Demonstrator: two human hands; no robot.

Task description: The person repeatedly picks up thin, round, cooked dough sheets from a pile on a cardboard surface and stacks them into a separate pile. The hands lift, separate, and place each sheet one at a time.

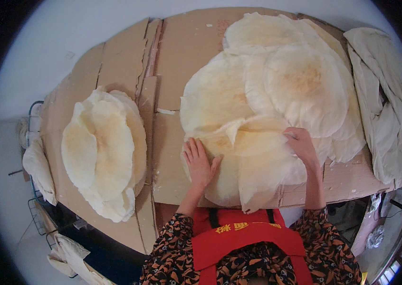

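Note:
Many large, thin, round flatbreads with pale brown patches overlap on a cardboard-covered table in front of me. My left hand lies flat on the near left part of this heap, fingers apart, holding nothing. At the heap's right side, my right hand pinches the edge of a flatbread between curled fingers. That flatbread is creased, and a small flap of it stands up between my hands. Another pile of flatbreads, some folded over, rests apart at the left.
Cardboard sheets with raised seams cover the table. A crumpled pale cloth lies along its right end. More cloth hangs by a metal rack at the left. The table's near edge runs close to my red apron.

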